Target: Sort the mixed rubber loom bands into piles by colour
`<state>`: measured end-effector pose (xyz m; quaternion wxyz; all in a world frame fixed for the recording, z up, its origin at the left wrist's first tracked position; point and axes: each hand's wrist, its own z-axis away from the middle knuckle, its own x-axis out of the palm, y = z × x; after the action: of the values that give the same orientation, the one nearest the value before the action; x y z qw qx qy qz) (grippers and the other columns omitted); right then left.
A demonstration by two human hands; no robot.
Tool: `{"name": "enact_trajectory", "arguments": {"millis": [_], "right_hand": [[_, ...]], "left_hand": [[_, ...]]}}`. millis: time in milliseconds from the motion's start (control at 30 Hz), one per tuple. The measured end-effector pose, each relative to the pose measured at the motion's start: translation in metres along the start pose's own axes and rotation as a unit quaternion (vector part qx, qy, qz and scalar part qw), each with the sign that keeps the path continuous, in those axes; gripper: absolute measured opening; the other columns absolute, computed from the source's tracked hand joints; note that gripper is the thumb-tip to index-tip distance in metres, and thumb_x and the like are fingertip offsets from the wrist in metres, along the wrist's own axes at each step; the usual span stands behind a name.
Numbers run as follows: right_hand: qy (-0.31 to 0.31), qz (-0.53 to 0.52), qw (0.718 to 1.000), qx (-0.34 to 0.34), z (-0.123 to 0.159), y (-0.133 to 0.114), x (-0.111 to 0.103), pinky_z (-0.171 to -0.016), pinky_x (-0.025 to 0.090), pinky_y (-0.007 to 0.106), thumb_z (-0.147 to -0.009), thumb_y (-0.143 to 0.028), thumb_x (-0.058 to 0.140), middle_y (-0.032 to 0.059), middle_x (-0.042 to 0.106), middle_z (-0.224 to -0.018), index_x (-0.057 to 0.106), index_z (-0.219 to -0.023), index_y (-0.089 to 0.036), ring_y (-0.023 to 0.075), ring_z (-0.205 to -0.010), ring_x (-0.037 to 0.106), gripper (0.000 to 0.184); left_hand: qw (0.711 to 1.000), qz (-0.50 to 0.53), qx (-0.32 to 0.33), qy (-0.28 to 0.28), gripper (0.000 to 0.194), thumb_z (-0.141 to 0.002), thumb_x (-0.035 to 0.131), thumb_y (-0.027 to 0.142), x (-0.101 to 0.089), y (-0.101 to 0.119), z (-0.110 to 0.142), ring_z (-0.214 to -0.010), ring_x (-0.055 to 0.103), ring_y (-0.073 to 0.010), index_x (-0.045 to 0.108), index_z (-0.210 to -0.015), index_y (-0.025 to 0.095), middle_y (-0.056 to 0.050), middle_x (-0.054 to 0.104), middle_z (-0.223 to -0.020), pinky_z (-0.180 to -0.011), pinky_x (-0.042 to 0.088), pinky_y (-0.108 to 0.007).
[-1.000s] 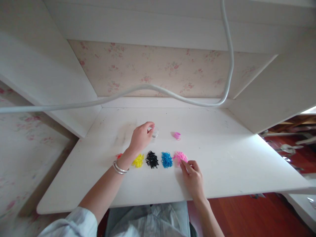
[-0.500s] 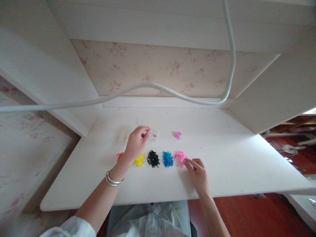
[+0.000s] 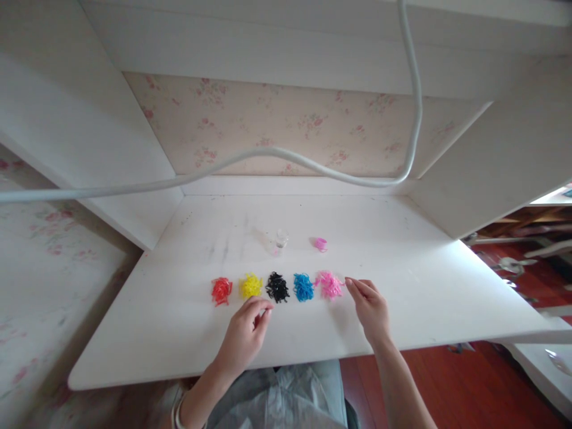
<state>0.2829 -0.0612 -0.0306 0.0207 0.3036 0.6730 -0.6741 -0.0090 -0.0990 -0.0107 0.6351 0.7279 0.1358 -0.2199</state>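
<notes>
Five small heaps of tiny elastic bands lie in a row on the white desk (image 3: 420, 286): red (image 3: 221, 290), yellow (image 3: 251, 286), black (image 3: 277, 286), blue (image 3: 303, 287) and pink (image 3: 329, 285). My left hand (image 3: 245, 336) rests near the front edge, just below the yellow and black heaps, fingers loosely curled with nothing visible in them. My right hand (image 3: 370, 308) lies to the right of the pink heap, fingertips together right at its edge. Behind the row stand a small clear container (image 3: 280, 239) and a pink lid (image 3: 320, 243).
A white cable (image 3: 268, 156) hangs across the view in front of the floral back panel. White side walls enclose the desk on the left and right. A red wooden floor (image 3: 469, 387) shows beyond the desk's front right edge.
My left hand has pulled back from the clear container to the desk's front edge, uncovering the red and yellow heaps. My right hand has shifted slightly right, beside the pink heap.
</notes>
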Motion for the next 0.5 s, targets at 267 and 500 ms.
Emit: {"name": "enact_trajectory", "arguments": {"millis": [267,500], "right_hand": [[-0.005,-0.028,0.999,-0.035,-0.009,-0.040,0.009,-0.067,0.041,0.027,-0.077,-0.048,0.063,0.0030,0.061,-0.085,0.073,-0.086,-0.021,0.0151,-0.078,0.055,0.030],[-0.038,-0.066,0.991,-0.109,-0.036,-0.097,0.047,-0.067,0.041,0.027,-0.079,-0.048,0.061,0.0024,0.060,-0.083,0.073,-0.085,-0.022,0.0144,-0.076,0.055,0.028]], "left_hand": [[0.999,0.008,-0.034,0.014,0.017,-0.089,0.046,0.030,0.004,-0.027,0.014,-0.073,0.056,-0.0125,0.059,-0.089,0.019,-0.004,0.061,-0.089,-0.065,0.046,-0.023],[1.000,-0.020,-0.010,0.011,0.019,-0.089,0.042,0.026,0.007,-0.027,0.018,-0.072,0.055,-0.0119,0.060,-0.090,0.020,-0.003,0.061,-0.090,-0.065,0.045,-0.023]]}}
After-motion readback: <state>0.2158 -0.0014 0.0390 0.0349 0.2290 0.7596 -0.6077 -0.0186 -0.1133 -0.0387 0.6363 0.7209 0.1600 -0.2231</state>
